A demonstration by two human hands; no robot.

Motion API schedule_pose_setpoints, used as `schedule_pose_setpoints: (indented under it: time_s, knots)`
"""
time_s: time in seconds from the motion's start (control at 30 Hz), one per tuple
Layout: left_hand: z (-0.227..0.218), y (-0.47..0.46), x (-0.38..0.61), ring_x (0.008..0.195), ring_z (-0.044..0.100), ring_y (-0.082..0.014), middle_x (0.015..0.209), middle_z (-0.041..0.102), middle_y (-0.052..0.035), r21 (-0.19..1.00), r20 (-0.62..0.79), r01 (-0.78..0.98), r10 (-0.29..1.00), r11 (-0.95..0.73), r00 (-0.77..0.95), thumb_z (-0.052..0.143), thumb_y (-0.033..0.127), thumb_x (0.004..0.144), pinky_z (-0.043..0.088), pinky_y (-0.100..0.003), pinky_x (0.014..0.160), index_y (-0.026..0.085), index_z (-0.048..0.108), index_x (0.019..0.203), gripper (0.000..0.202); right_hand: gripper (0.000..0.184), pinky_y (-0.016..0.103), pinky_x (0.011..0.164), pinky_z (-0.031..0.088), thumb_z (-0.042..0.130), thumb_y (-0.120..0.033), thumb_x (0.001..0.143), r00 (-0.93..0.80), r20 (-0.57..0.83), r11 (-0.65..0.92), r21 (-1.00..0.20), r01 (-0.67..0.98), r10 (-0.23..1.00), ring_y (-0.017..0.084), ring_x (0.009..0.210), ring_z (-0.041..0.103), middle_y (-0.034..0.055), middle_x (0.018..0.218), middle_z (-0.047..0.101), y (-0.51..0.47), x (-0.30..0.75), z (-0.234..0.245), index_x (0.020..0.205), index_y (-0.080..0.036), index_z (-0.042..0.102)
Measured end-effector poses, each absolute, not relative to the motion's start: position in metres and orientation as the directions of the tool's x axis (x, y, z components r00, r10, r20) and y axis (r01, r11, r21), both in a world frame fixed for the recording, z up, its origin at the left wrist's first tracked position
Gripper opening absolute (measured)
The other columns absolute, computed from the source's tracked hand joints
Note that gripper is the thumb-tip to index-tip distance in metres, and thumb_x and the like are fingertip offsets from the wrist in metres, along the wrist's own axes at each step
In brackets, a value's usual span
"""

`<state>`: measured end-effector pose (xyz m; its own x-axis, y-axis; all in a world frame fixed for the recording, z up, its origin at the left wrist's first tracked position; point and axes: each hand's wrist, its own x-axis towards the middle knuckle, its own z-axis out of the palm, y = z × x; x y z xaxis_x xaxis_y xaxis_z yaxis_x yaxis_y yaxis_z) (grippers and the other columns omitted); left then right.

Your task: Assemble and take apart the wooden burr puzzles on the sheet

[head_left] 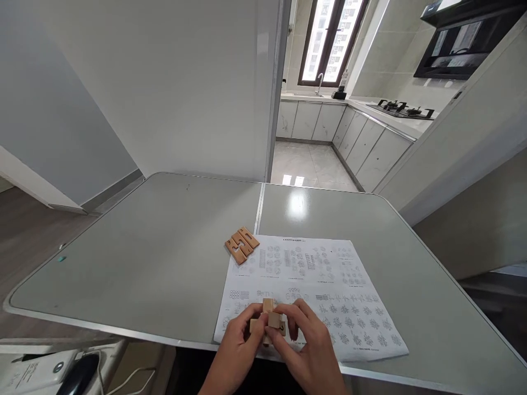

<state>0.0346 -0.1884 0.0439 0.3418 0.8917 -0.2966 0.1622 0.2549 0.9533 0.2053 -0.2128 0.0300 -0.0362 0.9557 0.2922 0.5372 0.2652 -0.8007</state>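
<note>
Both hands hold one small wooden block puzzle [274, 320] of interlocked pieces near the front edge of the table. My left hand [242, 343] is closed on its left side, thumb pressed against the front. From the right, my right hand [307, 334] grips it between thumb and fingers. One block end points up and a dark mark shows on the right end. Fingers hide part of the pieces. Beneath the hands lies a printed instruction sheet [346, 274] with rows of small diagrams. Several flat wooden puzzle pieces [241, 245] with cut-outs lie at its upper left corner.
The grey table [144, 252] has a metal seam across it and a raised rim. A small teal bit [61, 258] lies near its left edge. At lower left, a white box [39, 373] and a cable [132, 378] sit below table height. A kitchen lies beyond the doorway.
</note>
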Motion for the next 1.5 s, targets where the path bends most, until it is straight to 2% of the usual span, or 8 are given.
schedule_pose_setpoints:
  time_s: [0.27,0.5,0.67,0.87,1.03,1.2,1.33,1.5]
  knots:
    - [0.054,-0.190,-0.001,0.072,0.054,-0.0180,0.080,0.064,-0.0018,0.922,-0.328,0.283,0.920,0.263,0.214,0.050,0.070,0.095,0.047,-0.026,0.066,0.018,0.070,0.099,0.056,0.011,0.027,0.059,0.042,0.065,-0.034,0.098,-0.076,0.282,0.284,-0.835,0.471,0.956,0.016,0.061,0.053,-0.0034,0.071,0.049,-0.212,0.187,0.035,0.094,-0.023,0.066]
    - [0.054,-0.191,-0.040,0.086,0.068,-0.0245,0.095,0.073,-0.0075,0.880,-0.457,0.068,0.877,0.470,-0.150,0.069,0.083,0.070,0.057,-0.027,0.067,0.018,0.071,0.106,0.074,0.028,0.027,0.061,0.040,0.052,-0.042,0.106,-0.112,0.056,0.099,-0.898,0.430,0.992,0.016,0.064,0.054,-0.0024,0.072,0.060,-0.189,0.179,0.030,0.085,-0.024,0.053]
    - [0.050,-0.198,-0.040,0.070,0.064,-0.0200,0.079,0.069,-0.0031,0.911,-0.398,0.037,0.897,0.412,-0.193,0.070,0.079,0.074,0.053,-0.025,0.057,0.019,0.071,0.110,0.069,0.030,0.027,0.061,0.037,0.053,-0.041,0.106,-0.215,-0.018,0.134,-0.730,0.670,0.976,0.019,0.071,0.066,0.0010,0.078,0.071,-0.138,0.158,0.035,0.082,-0.022,0.053]
    - [0.050,-0.202,-0.027,0.051,0.045,-0.0146,0.056,0.052,0.0054,0.927,-0.340,0.149,0.938,0.345,-0.058,0.062,0.077,0.083,0.042,-0.024,0.051,0.017,0.065,0.119,0.070,0.030,0.031,0.066,0.044,0.054,-0.046,0.105,-0.314,-0.115,0.238,-0.428,0.872,0.942,0.027,0.088,0.076,0.0099,0.098,0.080,-0.091,0.126,0.046,0.103,-0.019,0.066]
    - [0.052,-0.205,-0.023,0.056,0.047,-0.0167,0.059,0.053,0.0052,0.916,-0.314,0.253,0.949,0.311,-0.028,0.065,0.072,0.084,0.044,-0.027,0.057,0.017,0.058,0.130,0.072,0.032,0.033,0.071,0.049,0.053,-0.046,0.106,-0.311,-0.119,0.248,-0.374,0.894,0.943,0.029,0.091,0.077,0.0128,0.101,0.080,-0.084,0.117,0.038,0.107,-0.017,0.067]
    - [0.051,-0.203,-0.020,0.059,0.048,-0.0169,0.064,0.051,0.0050,0.926,-0.309,0.228,0.951,0.300,0.002,0.060,0.070,0.089,0.044,-0.028,0.061,0.018,0.058,0.129,0.067,0.023,0.031,0.071,0.048,0.057,-0.042,0.105,-0.236,0.010,0.197,-0.585,0.787,0.972,0.024,0.084,0.074,0.0089,0.097,0.078,-0.096,0.128,0.028,0.107,-0.020,0.065]
    - [0.049,-0.200,-0.017,0.060,0.047,-0.0160,0.067,0.052,0.0048,0.939,-0.301,0.184,0.953,0.292,0.024,0.059,0.071,0.090,0.045,-0.027,0.061,0.017,0.055,0.129,0.067,0.035,0.027,0.067,0.048,0.048,-0.045,0.108,-0.204,0.035,0.110,-0.923,0.369,0.978,0.017,0.071,0.067,0.0011,0.079,0.072,-0.118,0.146,0.031,0.090,-0.021,0.065]
    - [0.048,-0.201,-0.015,0.060,0.049,-0.0158,0.067,0.056,0.0040,0.945,-0.282,0.176,0.959,0.275,0.016,0.060,0.068,0.090,0.045,-0.026,0.059,0.017,0.056,0.129,0.064,0.048,0.025,0.060,0.047,0.043,-0.058,0.107,-0.398,-0.074,-0.049,-0.996,0.072,0.915,0.013,0.059,0.058,-0.0037,0.065,0.061,-0.147,0.169,0.048,0.089,-0.020,0.066]
